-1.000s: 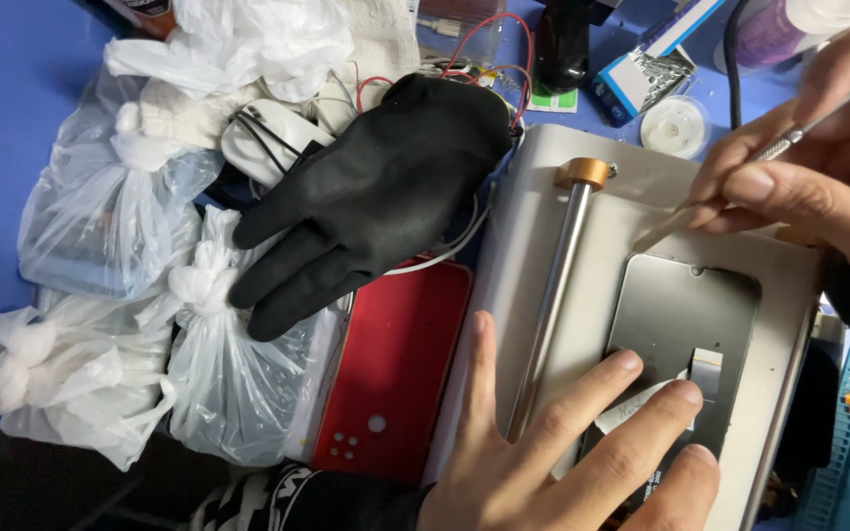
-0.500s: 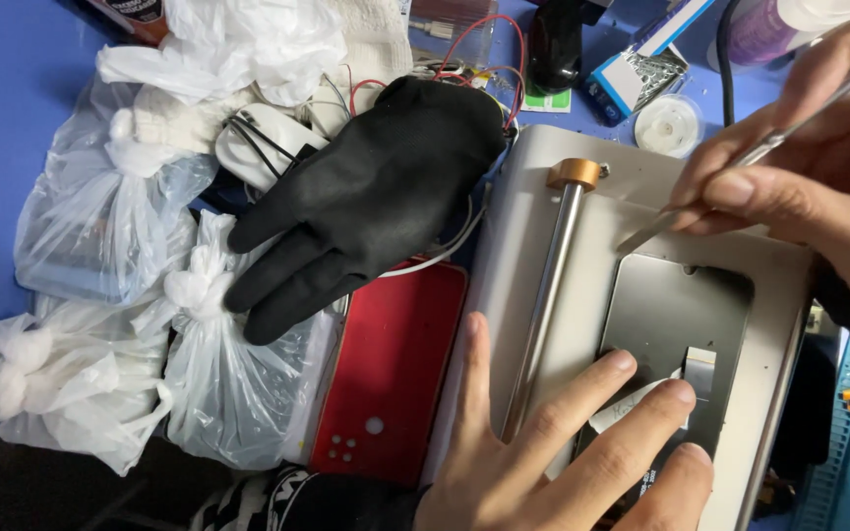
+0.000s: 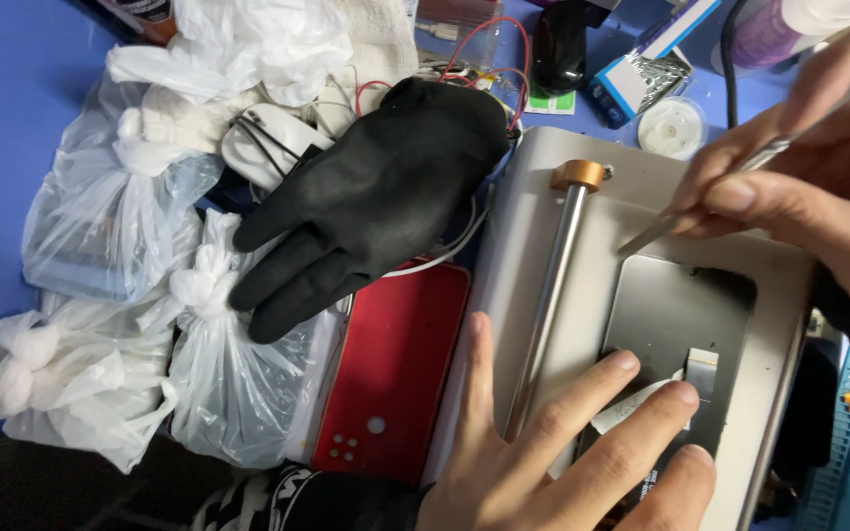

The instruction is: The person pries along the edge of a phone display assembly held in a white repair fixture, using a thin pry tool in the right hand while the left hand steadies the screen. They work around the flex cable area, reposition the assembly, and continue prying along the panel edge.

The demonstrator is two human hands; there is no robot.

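Two hands (image 3: 563, 442), one tweezers (image 3: 740, 172) — one black glove (image 3: 376, 197)

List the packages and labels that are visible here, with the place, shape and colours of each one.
Small box: top centre-right, rectangular, blue and white, silvery open end.
Knotted plastic bags: left side on the blue surface, translucent white, tied at the top.
Green and white label: top centre, beside a black object, small and flat.
Round container: near the box, small, clear and whitish.
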